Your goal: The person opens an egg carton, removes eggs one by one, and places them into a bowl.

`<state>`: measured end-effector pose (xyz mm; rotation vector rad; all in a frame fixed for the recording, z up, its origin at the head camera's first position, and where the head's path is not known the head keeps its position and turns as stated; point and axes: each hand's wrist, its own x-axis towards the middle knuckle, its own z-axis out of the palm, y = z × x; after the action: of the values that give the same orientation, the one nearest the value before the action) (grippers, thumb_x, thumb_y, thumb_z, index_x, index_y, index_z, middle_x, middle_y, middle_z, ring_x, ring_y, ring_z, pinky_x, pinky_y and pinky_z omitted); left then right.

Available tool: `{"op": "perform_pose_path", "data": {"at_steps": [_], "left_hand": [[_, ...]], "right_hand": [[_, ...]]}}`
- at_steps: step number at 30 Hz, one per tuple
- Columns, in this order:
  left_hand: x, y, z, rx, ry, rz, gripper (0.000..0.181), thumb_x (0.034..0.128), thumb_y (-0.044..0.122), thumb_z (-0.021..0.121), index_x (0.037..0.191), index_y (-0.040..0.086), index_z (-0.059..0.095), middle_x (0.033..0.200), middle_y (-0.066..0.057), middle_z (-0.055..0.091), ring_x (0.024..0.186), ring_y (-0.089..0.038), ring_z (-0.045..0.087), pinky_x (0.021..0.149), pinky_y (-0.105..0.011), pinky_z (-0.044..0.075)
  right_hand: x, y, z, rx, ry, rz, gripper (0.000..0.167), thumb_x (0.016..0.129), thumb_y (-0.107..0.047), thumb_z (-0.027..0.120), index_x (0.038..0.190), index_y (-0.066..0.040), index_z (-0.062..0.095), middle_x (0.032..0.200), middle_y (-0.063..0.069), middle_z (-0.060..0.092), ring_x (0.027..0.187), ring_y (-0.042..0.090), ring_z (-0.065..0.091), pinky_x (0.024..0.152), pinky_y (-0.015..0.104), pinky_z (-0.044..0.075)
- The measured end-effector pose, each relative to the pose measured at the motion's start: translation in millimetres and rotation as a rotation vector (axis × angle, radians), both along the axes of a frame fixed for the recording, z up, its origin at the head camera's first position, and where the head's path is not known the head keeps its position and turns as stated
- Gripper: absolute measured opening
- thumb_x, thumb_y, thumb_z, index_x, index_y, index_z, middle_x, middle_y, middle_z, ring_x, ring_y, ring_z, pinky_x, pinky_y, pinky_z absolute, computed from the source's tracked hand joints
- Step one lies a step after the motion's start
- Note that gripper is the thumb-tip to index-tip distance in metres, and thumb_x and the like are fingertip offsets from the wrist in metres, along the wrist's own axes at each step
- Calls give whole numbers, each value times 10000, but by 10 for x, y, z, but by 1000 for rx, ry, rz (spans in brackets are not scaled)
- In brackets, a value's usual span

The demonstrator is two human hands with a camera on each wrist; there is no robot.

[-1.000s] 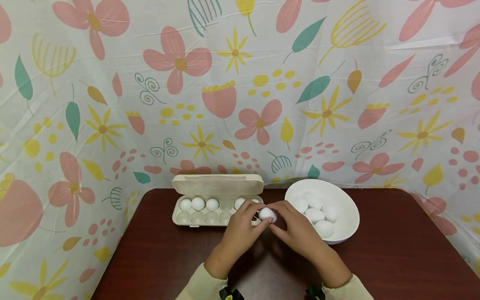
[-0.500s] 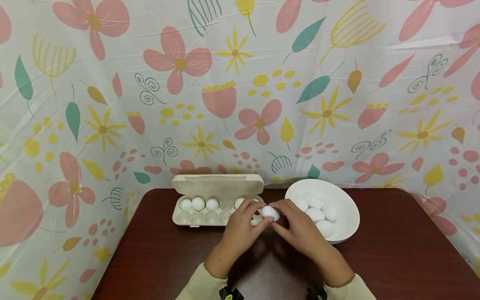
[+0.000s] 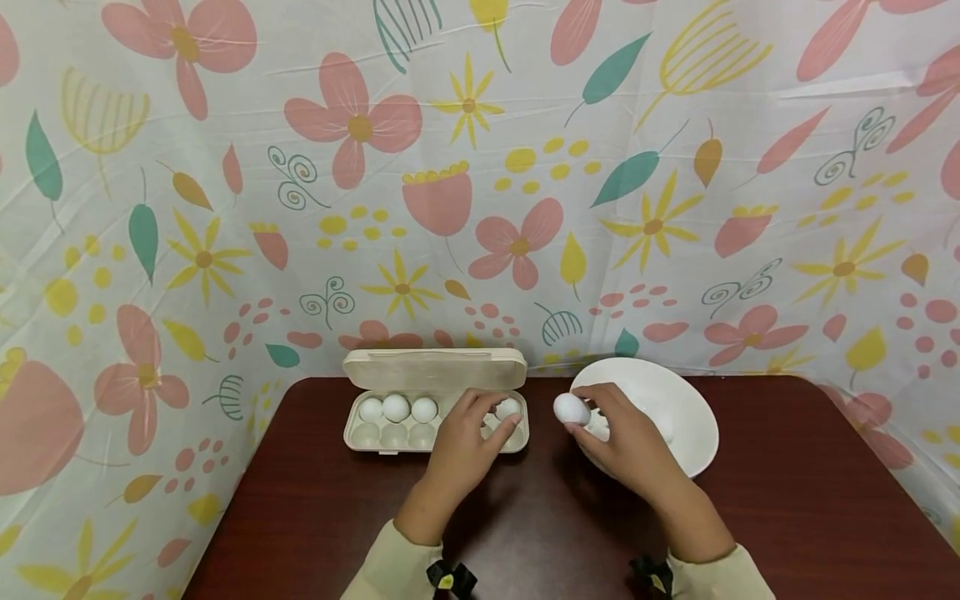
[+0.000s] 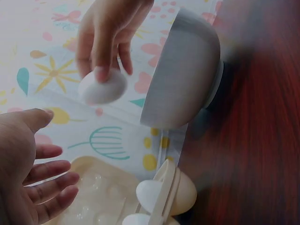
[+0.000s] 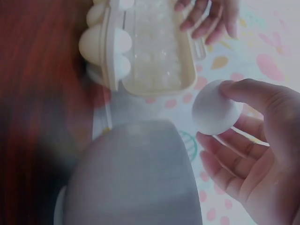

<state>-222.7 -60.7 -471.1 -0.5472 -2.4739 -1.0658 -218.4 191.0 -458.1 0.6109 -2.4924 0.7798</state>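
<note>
- Head view: a white egg (image 3: 572, 409) is pinched by the right hand (image 3: 633, 446) above the left edge of the bowl (image 3: 699, 417), between the bowl and the carton (image 3: 519, 445).
- In the right wrist view, the thumb is seen laid against one side of the egg and the fingers against the other; nearly all of the shell is left uncovered.
- Nothing is held by the left hand (image 3: 465, 442), which is spread with a wide gap between thumb and fingers, over the carton; whether any cup or egg is touched by it cannot be told.
- A light, even pinch would seem best kept: a smooth, curved shell could be slipped by too loose a hold and cracked by too hard a one.
- The rim should be cleared before the egg is moved sideways, and no other shell should be knocked.
- Three eggs (image 3: 396, 408) are seated at the left of the carton's back row and one egg (image 3: 507, 410) at its right; the bare front cups (image 3: 365, 435) are rounded hollows, seemingly moulded in cream plastic.
- The bowl is white, smooth and slanted at the rim, with more eggs (image 3: 598, 425) partly hidden inside.
- Dark reddish, grained wood is suggested by the table (image 3: 517, 542); the flowered cloth (image 3: 525, 108) behind is thin and lightly creased.
</note>
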Motion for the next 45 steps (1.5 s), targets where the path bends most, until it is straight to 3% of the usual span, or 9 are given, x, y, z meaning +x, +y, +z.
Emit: {"op": "perform_pose_path", "data": {"at_steps": [5,8,13,17,20,27,39,45], "left_hand": [[-51,-92,16,17,-11,28,374,1048,420,523,1232,142,694,1162,-30,651,1048,-200,652,814,-304,573],[-84,-156,19,17,-26,58,358,1051,370,535,1247,113,689,1187,-40,647,1072,-205,656,814,-314,580],[-128,-259,7,-22,-45,122,335,1003,284,637,1291,115,663,1209,-58,632,1032,-237,655,802,-354,570],[-151,-322,-3,-52,-36,168,375,954,230,704,1305,106,657,1225,-80,625,1104,-275,638,890,-422,556],[-166,-359,-5,-54,-32,189,389,927,184,732,1300,98,660,1224,-93,623,1159,-298,622,936,-454,544],[-209,-450,-11,-57,-39,227,427,881,126,768,1292,74,664,1205,-114,627,1122,-311,634,929,-462,544],[-276,-600,-57,-91,-114,297,462,880,120,773,1321,56,648,1238,-147,618,1092,-333,661,886,-469,565],[-330,-654,-154,-114,-161,332,468,871,112,775,1315,30,652,1247,-175,623,1124,-365,644,914,-490,554]], "right_hand": [[-14,140,41,25,-61,-63,428,850,-180,816,1220,-104,615,1122,32,642,1002,224,678,808,433,554],[-15,218,74,38,-128,-99,420,878,-190,790,1239,-85,603,1138,68,637,1020,262,670,834,465,552],[-30,335,125,65,-201,-149,435,898,-215,767,1258,-48,589,1168,138,628,1026,308,662,837,489,540],[-34,421,158,90,-226,-177,446,895,-206,761,1256,-9,590,1153,184,624,996,336,654,809,489,530],[-27,484,186,107,-246,-196,446,899,-206,750,1257,7,591,1140,198,623,979,341,644,805,491,525],[-16,642,201,161,-312,-255,432,897,-215,742,1251,-11,600,1152,215,608,902,298,603,754,505,507],[-48,810,205,252,-466,-293,441,844,-208,771,1199,19,642,1156,289,602,1012,432,627,854,609,512],[-46,856,194,300,-545,-334,468,854,-225,773,1228,23,642,1184,308,601,1065,466,606,893,648,481]]}}
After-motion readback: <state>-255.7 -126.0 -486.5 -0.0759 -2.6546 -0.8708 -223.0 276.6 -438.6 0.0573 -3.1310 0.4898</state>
